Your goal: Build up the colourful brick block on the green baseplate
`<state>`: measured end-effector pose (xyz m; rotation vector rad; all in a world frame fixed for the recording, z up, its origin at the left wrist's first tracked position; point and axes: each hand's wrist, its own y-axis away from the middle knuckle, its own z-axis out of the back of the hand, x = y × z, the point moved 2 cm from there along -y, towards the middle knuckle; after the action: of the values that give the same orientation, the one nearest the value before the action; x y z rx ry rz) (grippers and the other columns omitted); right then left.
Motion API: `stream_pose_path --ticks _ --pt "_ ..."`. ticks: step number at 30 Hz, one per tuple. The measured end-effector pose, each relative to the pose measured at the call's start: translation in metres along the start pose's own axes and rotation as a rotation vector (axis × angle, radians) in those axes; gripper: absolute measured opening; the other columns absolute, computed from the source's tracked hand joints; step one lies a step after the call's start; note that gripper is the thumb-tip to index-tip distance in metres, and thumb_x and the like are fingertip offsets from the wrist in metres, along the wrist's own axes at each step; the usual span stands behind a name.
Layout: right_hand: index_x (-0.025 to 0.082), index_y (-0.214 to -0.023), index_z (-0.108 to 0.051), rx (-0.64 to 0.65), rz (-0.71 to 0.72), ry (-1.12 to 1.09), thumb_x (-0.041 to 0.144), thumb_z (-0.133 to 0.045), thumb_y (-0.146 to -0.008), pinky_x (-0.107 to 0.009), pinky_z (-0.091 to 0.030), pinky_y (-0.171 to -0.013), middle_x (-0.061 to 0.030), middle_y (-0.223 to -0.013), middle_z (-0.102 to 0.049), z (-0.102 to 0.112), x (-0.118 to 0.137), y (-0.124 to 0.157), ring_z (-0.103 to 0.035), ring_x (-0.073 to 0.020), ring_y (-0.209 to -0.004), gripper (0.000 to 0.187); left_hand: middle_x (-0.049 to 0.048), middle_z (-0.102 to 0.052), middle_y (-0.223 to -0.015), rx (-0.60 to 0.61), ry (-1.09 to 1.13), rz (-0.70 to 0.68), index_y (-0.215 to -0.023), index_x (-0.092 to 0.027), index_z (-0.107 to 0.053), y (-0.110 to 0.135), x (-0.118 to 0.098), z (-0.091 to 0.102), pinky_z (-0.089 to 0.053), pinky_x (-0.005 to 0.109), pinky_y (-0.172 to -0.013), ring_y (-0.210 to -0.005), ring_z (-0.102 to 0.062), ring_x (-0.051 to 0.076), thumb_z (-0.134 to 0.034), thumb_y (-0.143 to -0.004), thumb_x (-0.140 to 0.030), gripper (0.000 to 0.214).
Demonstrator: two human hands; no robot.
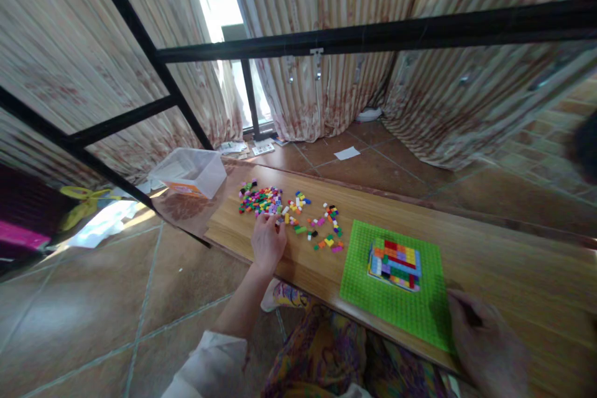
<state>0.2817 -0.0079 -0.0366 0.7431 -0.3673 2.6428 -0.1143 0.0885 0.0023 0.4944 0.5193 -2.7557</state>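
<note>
My left hand [269, 241] is at the near edge of a heap of small coloured toy bricks [263, 199]. Its fingers are bent down and drawn together at the bricks; what they hold, if anything, is hidden. On the wooden table lies a green studded baseplate [396, 317], with a block of many-coloured bricks [395, 264] built up near its middle. Beside the plate's right edge, my right hand [487, 339] is curled, thumb and forefinger close to the rim. It is slightly blurred, and I cannot make out anything between its fingers.
Loose bricks [330, 241] are scattered between heap and baseplate. A clear plastic box [198, 171] stands past the table's [513, 255] left end. A black metal rail [349, 37] crosses in front of the curtains [326, 93]. Papers [347, 153] lie on the tiled floor.
</note>
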Motion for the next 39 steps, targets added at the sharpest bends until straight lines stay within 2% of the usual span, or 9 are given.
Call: stream_pose_path --ticks 4,7,13,18,25,28,31,35,39 --pt "0.024 -0.092 -0.067 -0.006 -0.013 0.001 0.055 -0.043 -0.08 -0.04 -0.048 -0.071 -0.009 -0.1 -0.069 0.0 0.003 0.0 -0.064 -0.0286 -0.084 0.042 0.0117 -0.065 -0.102 0.023 -0.149 -0.043 -0.096 -0.017 -0.067 -0.009 -0.003 -0.005 -0.049 0.032 -0.077 -0.095 -0.061 0.025 -0.05 -0.086 -0.021 0.021" --pt "0.024 -0.091 -0.068 -0.013 0.003 -0.025 0.055 -0.043 -0.08 -0.04 -0.048 -0.073 -0.0088 -0.1 -0.069 0.0 0.004 0.0 -0.064 -0.0284 -0.087 0.042 0.0123 -0.066 -0.1 0.038 -0.18 -0.044 -0.092 -0.016 -0.066 -0.015 -0.004 -0.007 -0.049 0.032 -0.077 -0.094 -0.062 0.025 -0.049 -0.085 -0.019 0.019" --pt "0.023 -0.091 -0.069 -0.04 0.051 -0.028 0.055 -0.043 -0.082 -0.039 -0.048 -0.069 -0.0089 -0.096 -0.07 -0.001 0.003 -0.001 -0.064 -0.0275 -0.082 0.042 0.0121 -0.065 -0.099 0.052 -0.169 -0.089 -0.087 -0.017 -0.068 -0.019 -0.003 -0.007 -0.049 0.034 -0.075 -0.09 -0.061 0.026 -0.048 -0.086 -0.022 0.02" --pt "0.022 -0.092 -0.069 -0.064 0.087 -0.054 0.052 -0.044 -0.084 -0.038 -0.048 -0.07 -0.0089 -0.095 -0.07 -0.002 0.002 0.0 -0.064 -0.0262 -0.081 0.039 0.0125 -0.066 -0.099 0.022 -0.138 -0.148 -0.095 -0.017 -0.069 -0.017 -0.001 -0.008 -0.048 0.035 -0.08 -0.093 -0.06 0.026 -0.05 -0.084 -0.02 0.022" --pt "0.023 -0.091 -0.068 -0.071 0.094 -0.055 0.051 -0.044 -0.086 -0.037 -0.048 -0.068 -0.0088 -0.094 -0.069 -0.001 0.005 0.001 -0.064 -0.0252 -0.079 0.038 0.0127 -0.067 -0.101 0.016 -0.068 -0.141 -0.092 -0.017 -0.071 -0.023 -0.003 -0.009 -0.047 0.036 -0.08 -0.095 -0.061 0.027 -0.05 -0.084 -0.021 0.023" --pt "0.022 -0.091 -0.068 -0.086 0.118 -0.065 0.05 -0.044 -0.087 -0.036 -0.048 -0.068 -0.0081 -0.093 -0.069 -0.001 0.006 0.001 -0.064 -0.0239 -0.078 0.037 0.0122 -0.067 -0.097 -0.004 0.076 -0.132 -0.088 -0.017 -0.071 -0.023 -0.004 -0.003 -0.047 0.036 -0.079 -0.089 -0.061 0.025 -0.051 -0.083 -0.02 0.022" --pt "0.022 -0.09 -0.068 -0.112 0.132 -0.083 0.047 -0.046 -0.087 -0.035 -0.048 -0.069 -0.0075 -0.092 -0.069 -0.002 0.007 0.0 -0.064 -0.023 -0.079 0.034 0.0081 -0.068 -0.088 0.006 0.407 -0.09 -0.085 -0.017 -0.07 -0.016 -0.012 0.006 -0.048 0.032 -0.074 -0.076 -0.061 0.02 -0.056 -0.08 -0.024 0.016" --pt "0.021 -0.09 -0.068 -0.132 0.168 -0.103 0.044 -0.046 -0.088 -0.034 -0.048 -0.07 -0.0077 -0.091 -0.069 -0.003 0.008 0.0 -0.064 -0.022 -0.08 0.032 0.0025 -0.068 -0.08 0.192 0.906 -0.035 -0.084 -0.018 -0.068 0.01 -0.039 0.015 -0.048 0.027 -0.074 -0.075 -0.062 0.015 -0.065 -0.076 -0.029 0.014" --pt "0.02 -0.09 -0.068 -0.148 0.183 -0.112 0.041 -0.047 -0.09 -0.033 -0.047 -0.07 -0.0075 -0.089 -0.069 -0.003 0.01 -0.001 -0.064 -0.0211 -0.079 0.029 -0.0002 -0.067 -0.077 0.368 1.157 0.061 -0.08 -0.017 -0.066 0.038 -0.07 0.014 -0.047 0.023 -0.07 -0.072 -0.061 0.012 -0.072 -0.072 -0.03 0.016"
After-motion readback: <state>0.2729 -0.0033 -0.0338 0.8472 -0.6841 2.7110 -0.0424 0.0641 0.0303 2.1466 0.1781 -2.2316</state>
